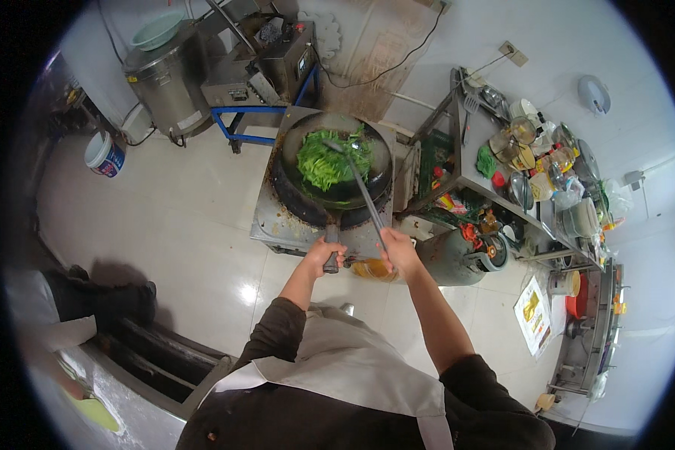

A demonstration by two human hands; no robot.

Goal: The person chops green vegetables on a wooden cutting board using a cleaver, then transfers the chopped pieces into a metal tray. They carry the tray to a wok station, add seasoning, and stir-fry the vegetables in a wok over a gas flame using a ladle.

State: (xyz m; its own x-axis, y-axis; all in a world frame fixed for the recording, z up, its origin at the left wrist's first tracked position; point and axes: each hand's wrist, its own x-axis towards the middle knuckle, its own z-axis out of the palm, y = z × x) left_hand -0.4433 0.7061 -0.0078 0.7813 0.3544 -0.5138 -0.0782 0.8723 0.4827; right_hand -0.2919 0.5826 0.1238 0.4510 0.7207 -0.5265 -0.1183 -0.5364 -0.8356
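My left hand (322, 256) is wrapped round the handle of a dark wok (380, 146) on a steel stove (264, 222). Chopped green leafy vegetables (320, 163) lie in the wok. With my right hand (398, 250) I grip the long metal handle of a cooking ladle (365, 194), which slants up and left across the wok. Its head is among the greens, partly blurred, with a shiny spot beside it.
On the right, a steel table (472, 163) bears jars and bowls, with a gas cylinder (450, 261) beside the stove. A steel machine (225, 84) and a lidded steel drum (169, 79) stand beyond. Another person's arm (50, 360) is at a floured worktop (140, 416), lower left.
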